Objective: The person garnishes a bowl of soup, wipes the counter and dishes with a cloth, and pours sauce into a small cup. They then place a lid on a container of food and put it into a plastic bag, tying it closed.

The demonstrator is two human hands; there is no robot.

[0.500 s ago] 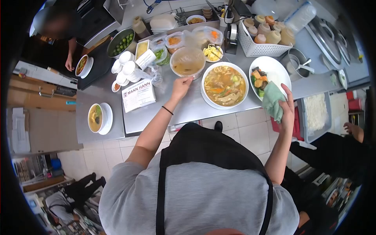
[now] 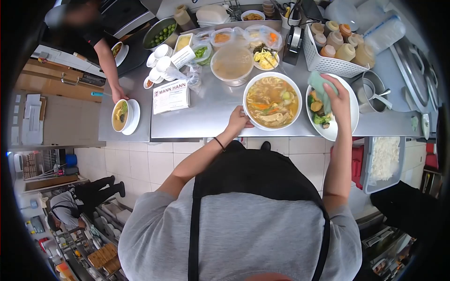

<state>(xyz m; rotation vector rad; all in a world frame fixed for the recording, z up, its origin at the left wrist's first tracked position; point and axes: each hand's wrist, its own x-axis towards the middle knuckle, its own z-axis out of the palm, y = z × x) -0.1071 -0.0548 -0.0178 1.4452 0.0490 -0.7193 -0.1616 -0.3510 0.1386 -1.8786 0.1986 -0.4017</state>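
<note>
My left hand [image 2: 240, 120] grips the lower left edge of the white plate under a large bowl of noodle soup [image 2: 273, 100]. The soup holds vegetables and pieces of meat. In my right hand [image 2: 339, 96] is a folded green cloth [image 2: 319, 85], pressed against the inner rim of a white oval plate [image 2: 344, 122]. Stir-fried vegetables [image 2: 321, 117] with broccoli lie on this plate, partly hidden by the cloth and fingers. A lidded plastic tub [image 2: 231, 63] stands behind the soup, beside a small bowl of yellow shreds [image 2: 266, 59].
At the left, another person's hand [image 2: 119, 93] touches a soup bowl [image 2: 120, 115] standing on a saucer. A printed paper box [image 2: 170, 99] and stacked white cups [image 2: 163, 64] lie between. Sauce bottles fill a white basket [image 2: 335, 61] at back right; a rice bin [image 2: 383, 164] sits below the counter.
My left hand has moved from the plastic tub to the soup's plate. My right hand has shifted the cloth up and left on the oval plate. The other person has reached for the left bowl.
</note>
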